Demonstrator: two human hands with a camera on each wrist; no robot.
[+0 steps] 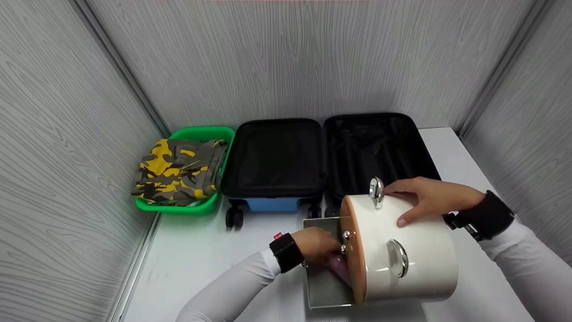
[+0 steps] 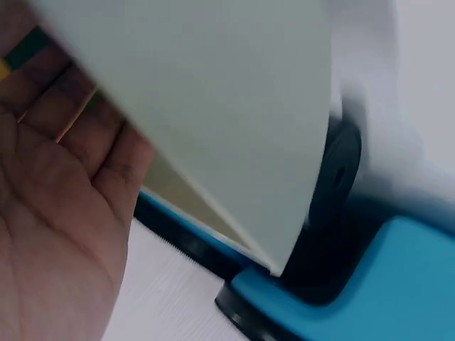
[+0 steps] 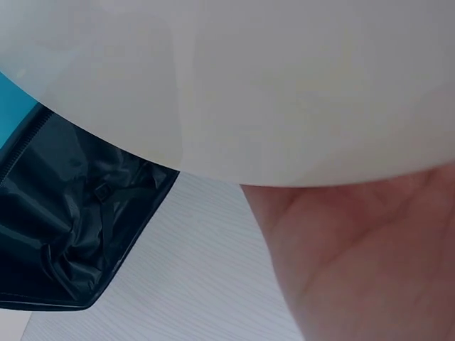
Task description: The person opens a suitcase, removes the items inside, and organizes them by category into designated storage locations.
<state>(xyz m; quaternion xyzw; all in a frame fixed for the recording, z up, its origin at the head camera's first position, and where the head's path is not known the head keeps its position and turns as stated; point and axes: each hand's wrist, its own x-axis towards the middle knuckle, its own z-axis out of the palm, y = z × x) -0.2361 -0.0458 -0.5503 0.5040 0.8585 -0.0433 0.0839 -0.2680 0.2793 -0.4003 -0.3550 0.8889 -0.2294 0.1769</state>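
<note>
A cream-white rounded box with an orange front, silver knobs and silver handles stands on the white table. A grey drawer sticks out of its front. My left hand reaches into that drawer; its fingertips are hidden, and in the left wrist view a pale curved panel covers them. Beside the fingers lies a pinkish-purple patch, too unclear to name. My right hand rests spread on the box's upper surface, near a silver handle. The box hides its fingers in the right wrist view.
Behind the box lies an opened suitcase, blue outside with two black halves and wheels. To its left stands a green basket holding folded yellow-and-grey camouflage clothing. Grey wood-grain walls enclose the back and sides.
</note>
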